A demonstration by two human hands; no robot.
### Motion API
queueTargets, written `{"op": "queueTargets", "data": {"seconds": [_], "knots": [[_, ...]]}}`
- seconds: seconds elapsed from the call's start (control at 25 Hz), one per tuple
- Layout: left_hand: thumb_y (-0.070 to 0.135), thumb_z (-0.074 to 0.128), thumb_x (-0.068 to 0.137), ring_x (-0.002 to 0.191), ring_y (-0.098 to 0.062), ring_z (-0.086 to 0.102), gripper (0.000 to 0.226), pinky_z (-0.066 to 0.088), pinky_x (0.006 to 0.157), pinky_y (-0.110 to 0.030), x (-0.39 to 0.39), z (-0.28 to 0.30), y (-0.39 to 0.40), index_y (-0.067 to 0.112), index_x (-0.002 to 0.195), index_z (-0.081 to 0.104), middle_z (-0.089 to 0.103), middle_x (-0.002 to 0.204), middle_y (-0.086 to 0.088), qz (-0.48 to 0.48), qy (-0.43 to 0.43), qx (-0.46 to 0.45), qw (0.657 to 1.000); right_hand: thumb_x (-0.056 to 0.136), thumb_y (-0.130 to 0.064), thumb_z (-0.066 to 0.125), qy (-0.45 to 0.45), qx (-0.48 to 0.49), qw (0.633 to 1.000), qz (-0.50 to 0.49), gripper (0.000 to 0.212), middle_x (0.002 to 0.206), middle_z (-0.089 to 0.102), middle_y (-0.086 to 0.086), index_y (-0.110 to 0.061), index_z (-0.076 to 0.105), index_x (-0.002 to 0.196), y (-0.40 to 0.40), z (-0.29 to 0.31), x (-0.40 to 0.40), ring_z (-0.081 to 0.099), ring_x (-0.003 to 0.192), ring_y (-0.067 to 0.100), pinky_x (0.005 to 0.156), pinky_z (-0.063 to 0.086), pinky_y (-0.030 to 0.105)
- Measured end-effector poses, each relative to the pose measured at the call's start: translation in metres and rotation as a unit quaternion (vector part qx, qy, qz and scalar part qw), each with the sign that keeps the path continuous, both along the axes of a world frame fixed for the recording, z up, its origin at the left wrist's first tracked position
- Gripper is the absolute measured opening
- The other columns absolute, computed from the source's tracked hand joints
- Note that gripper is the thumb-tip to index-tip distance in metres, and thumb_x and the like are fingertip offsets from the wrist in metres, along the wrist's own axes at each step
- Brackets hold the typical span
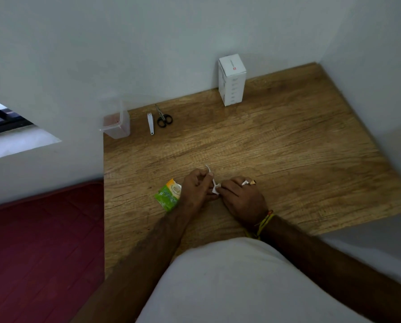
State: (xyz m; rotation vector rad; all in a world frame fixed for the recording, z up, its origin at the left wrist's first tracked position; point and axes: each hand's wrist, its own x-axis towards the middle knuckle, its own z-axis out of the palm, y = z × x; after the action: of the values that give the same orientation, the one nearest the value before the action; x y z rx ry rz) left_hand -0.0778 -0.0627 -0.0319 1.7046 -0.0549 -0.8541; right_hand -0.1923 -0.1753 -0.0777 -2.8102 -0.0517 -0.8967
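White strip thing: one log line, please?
left hand: pinches white strip | right hand: pinches same strip | green packet: on table

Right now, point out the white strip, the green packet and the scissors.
white strip (214,183): head view, its middle.
green packet (167,197): head view, middle of printed face.
scissors (165,121): head view, where the black loops meet.

A wooden desk (288,145) fills a corner of pale walls (148,43), with a window (6,117) at left, in dim light.
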Motion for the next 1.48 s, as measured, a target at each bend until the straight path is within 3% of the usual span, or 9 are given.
{"op": "queueTargets", "data": {"seconds": [0.36, 0.56, 0.68, 0.88, 1.0, 1.08, 1.2, 1.32, 1.48], "knots": [[0.018, 0.059, 0.099, 0.062, -0.018, 0.067, 0.012, 0.06, 0.06, -0.037, 0.001, 0.002, -0.001, 0.012, 0.089, 0.057, 0.064, 0.073, -0.008, -0.01, -0.042, 0.026, 0.999, 0.095, -0.016, 0.064, -0.012, -0.024, 1.0, 0.0, 0.014, 0.097, 0.07, 0.004, -0.007, 0.073, 0.1, 0.002, 0.005, -0.003, 0.064, 0.079, 0.026, 0.07, 0.049, 0.041], [0.018, 0.058, 0.099, 0.057, -0.013, 0.066, 0.011, 0.057, 0.056, -0.03, 0.0, 0.006, -0.002, 0.009, 0.094, 0.058, 0.066, 0.072, -0.007, -0.01, -0.052, 0.035, 0.998, 0.095, -0.017, 0.066, -0.03, -0.034, 0.999, 0.003, 0.012, 0.092, 0.07, 0.004, -0.008, 0.074, 0.096, 0.004, 0.008, -0.003, 0.062, 0.075, 0.025, 0.066, 0.048, 0.039], [0.014, 0.055, 0.101, 0.05, -0.006, 0.066, 0.01, 0.052, 0.045, -0.021, -0.004, 0.01, -0.002, 0.006, 0.094, 0.056, 0.068, 0.066, -0.002, -0.012, -0.049, 0.023, 0.998, 0.094, -0.016, 0.068, -0.032, -0.033, 0.999, 0.019, 0.009, 0.091, 0.07, 0.003, -0.008, 0.074, 0.094, 0.005, 0.006, -0.007, 0.062, 0.076, 0.024, 0.067, 0.045, 0.038], [0.019, 0.057, 0.1, 0.062, -0.016, 0.069, 0.012, 0.052, 0.047, -0.022, -0.003, 0.008, -0.003, 0.008, 0.095, 0.058, 0.071, 0.085, -0.017, -0.004, -0.05, 0.027, 0.998, 0.096, -0.016, 0.062, -0.01, 0.002, 0.999, 0.034, 0.014, 0.1, 0.071, 0.004, -0.009, 0.074, 0.1, 0.002, 0.005, -0.007, 0.064, 0.079, 0.025, 0.066, 0.051, 0.038], [0.018, 0.055, 0.101, 0.059, -0.014, 0.071, 0.013, 0.053, 0.045, -0.024, -0.007, 0.013, -0.001, 0.008, 0.094, 0.06, 0.072, 0.084, -0.014, 0.005, -0.013, -0.001, 1.0, 0.09, -0.011, 0.062, 0.0, 0.125, 0.992, 0.029, 0.02, 0.107, 0.071, 0.007, -0.008, 0.074, 0.106, -0.003, 0.005, -0.01, 0.066, 0.091, 0.024, 0.078, 0.054, 0.038], [0.02, 0.053, 0.102, 0.062, -0.017, 0.072, 0.018, 0.051, 0.042, -0.024, -0.008, 0.017, 0.001, 0.005, 0.099, 0.061, 0.074, 0.083, -0.013, 0.006, 0.006, -0.018, 1.0, 0.088, -0.007, 0.061, -0.009, 0.247, 0.968, -0.044, 0.024, 0.105, 0.069, 0.008, -0.006, 0.073, 0.109, -0.009, 0.01, -0.009, 0.063, 0.096, 0.022, 0.083, 0.053, 0.043], [0.02, 0.05, 0.103, 0.063, -0.021, 0.069, 0.02, 0.049, 0.046, -0.023, -0.01, 0.015, 0.005, 0.005, 0.095, 0.063, 0.072, 0.078, -0.012, -0.002, 0.029, -0.054, 0.998, 0.087, -0.003, 0.062, -0.006, 0.346, 0.931, -0.114, 0.025, 0.104, 0.066, 0.007, -0.006, 0.074, 0.109, -0.01, 0.018, 0.009, 0.062, 0.098, 0.019, 0.083, 0.054, 0.04], [0.015, 0.049, 0.103, 0.061, -0.018, 0.066, 0.02, 0.054, 0.054, -0.023, -0.016, 0.011, 0.007, 0.003, 0.1, 0.064, 0.068, 0.079, -0.014, -0.015, 0.055, -0.069, 0.996, 0.088, 0.0, 0.064, -0.003, 0.386, 0.918, -0.095, 0.021, 0.1, 0.069, 0.004, -0.006, 0.074, 0.105, -0.001, 0.023, 0.03, 0.063, 0.095, 0.015, 0.08, 0.055, 0.038], [0.013, 0.051, 0.102, 0.067, -0.018, 0.068, 0.024, 0.058, 0.062, -0.024, -0.013, 0.005, 0.011, -0.004, 0.114, 0.062, 0.07, 0.088, -0.017, -0.051, 0.032, -0.081, 0.995, 0.089, 0.001, 0.064, 0.026, 0.368, 0.928, -0.053, 0.025, 0.102, 0.07, 0.004, -0.007, 0.072, 0.111, 0.003, 0.02, 0.031, 0.065, 0.097, 0.014, 0.084, 0.055, 0.039]]}}
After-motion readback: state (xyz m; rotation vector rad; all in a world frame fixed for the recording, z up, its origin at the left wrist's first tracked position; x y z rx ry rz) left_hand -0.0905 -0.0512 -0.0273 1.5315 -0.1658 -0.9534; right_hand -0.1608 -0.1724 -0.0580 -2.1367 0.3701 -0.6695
